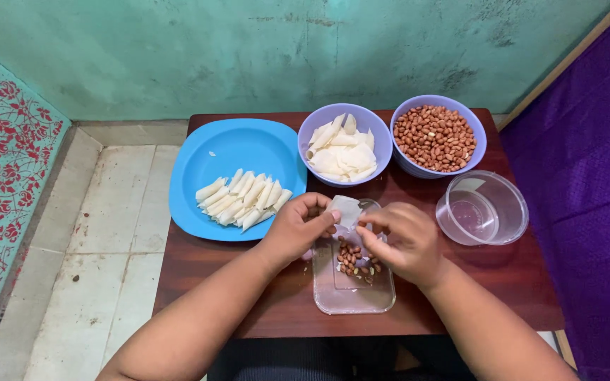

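Observation:
My left hand (296, 227) and my right hand (402, 240) both pinch a small white dough wrapper (345, 209) over a clear rectangular tray (351, 293) with several peanuts in it. A blue plate (234, 152) to the left bears a row of rolled white wrappers (243, 197). Behind my hands, one purple bowl (345, 144) holds flat white wrappers and another purple bowl (438, 137) is full of peanuts.
All this stands on a small dark wooden table (503, 282). A clear round container (483, 207) with a little water sits at the right. Tiled floor lies to the left, a teal wall behind, purple cloth at the right.

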